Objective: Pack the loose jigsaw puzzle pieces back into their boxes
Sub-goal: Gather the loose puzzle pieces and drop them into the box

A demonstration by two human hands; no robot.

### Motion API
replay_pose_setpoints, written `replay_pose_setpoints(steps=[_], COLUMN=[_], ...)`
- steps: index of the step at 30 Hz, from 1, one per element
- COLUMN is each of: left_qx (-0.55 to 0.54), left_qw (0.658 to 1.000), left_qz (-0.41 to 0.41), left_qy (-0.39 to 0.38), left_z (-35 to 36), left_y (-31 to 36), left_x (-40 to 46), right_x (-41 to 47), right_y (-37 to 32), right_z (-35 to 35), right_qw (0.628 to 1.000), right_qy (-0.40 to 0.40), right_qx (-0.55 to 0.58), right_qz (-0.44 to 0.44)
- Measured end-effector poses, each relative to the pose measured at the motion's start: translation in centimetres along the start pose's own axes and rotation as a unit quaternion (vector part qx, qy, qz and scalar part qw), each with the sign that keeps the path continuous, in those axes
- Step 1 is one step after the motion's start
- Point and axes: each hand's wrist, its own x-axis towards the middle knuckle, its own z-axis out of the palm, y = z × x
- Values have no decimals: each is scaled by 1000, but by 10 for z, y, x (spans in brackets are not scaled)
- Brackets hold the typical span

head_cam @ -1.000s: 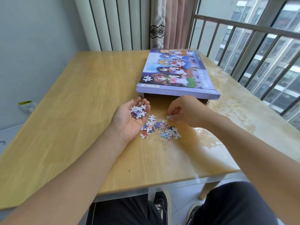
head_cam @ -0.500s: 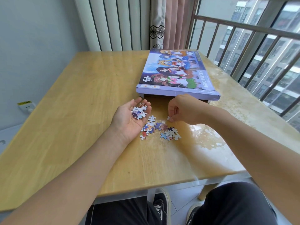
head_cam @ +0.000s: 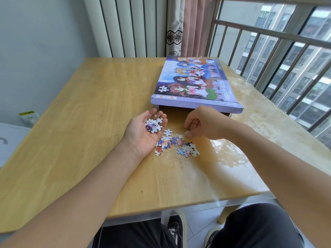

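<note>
box base (head_cam: pixel 180 111) mostly hidden under lid (head_cam: pixel 195 83); contents not visible. piece under right hand (head_cam: pixel 202 122) fingertips too small to identify. pieces in left hand (head_cam: pixel 143 129) overlap, count unclear. desk (head_cam: pixel 71 140) left corner cut by frame edge. lid small print unreadable.

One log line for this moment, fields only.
left hand: cups gathered pieces | right hand: pinches one piece | loose pile: on table | box: lid on

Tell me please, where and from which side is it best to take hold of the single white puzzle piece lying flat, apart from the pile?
Come from above the single white piece; it lies flat on the table, so no face offers a grip. Pinch its opposite edges, probably at the knobs, or slide a fingertip under one edge first.
</note>
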Motion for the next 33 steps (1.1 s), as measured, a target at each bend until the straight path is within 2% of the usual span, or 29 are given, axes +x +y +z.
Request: replay_pose_setpoints(steps=[10,18,20,21,23,25,26,27,29,30,33], left_qx=[-7,-6,-5,-5,0,13,18,16,-17,-36,-65], left_qw=[1000,1000,1000,1000,1000,1000,1000,1000,1000,999,997], left_qz=[3,5,5,5,1,-2,-3,-3,1,6,21], left_qy=[4,4,2,1,-6,-14,-12,-6,7,12,20], left_z=[1,1,1,0,0,1,1,1,-1,-3,-6], left_y=[1,1,1,1,2,1,0,0,2,5,10], left_x=[-2,-2,-1,0,0,-1,-1,-1,0,1,5], right_x=[2,-4,-8,-10,-14,-9,-4,0,3,2,-9], right_y=[-16,-8,-6,-9,-21,-40,-50,-59,-68,-65,-48], right_z=[-9,-3,-7,-10,-15,-15,-12,-11,-14,-16,-12], right_qw=[996,999,999,996,962,929,935,956,985,988,995], right_qy=[-58,-11,-12,-3,21,38,55,81,134,128,-40], right_qx=[-72,-35,26,92,270,368,347,276,68,-7,-77], right_qz=[6,-22,-15,-18,-23,-27,-36,-52,-84,-85,-51])
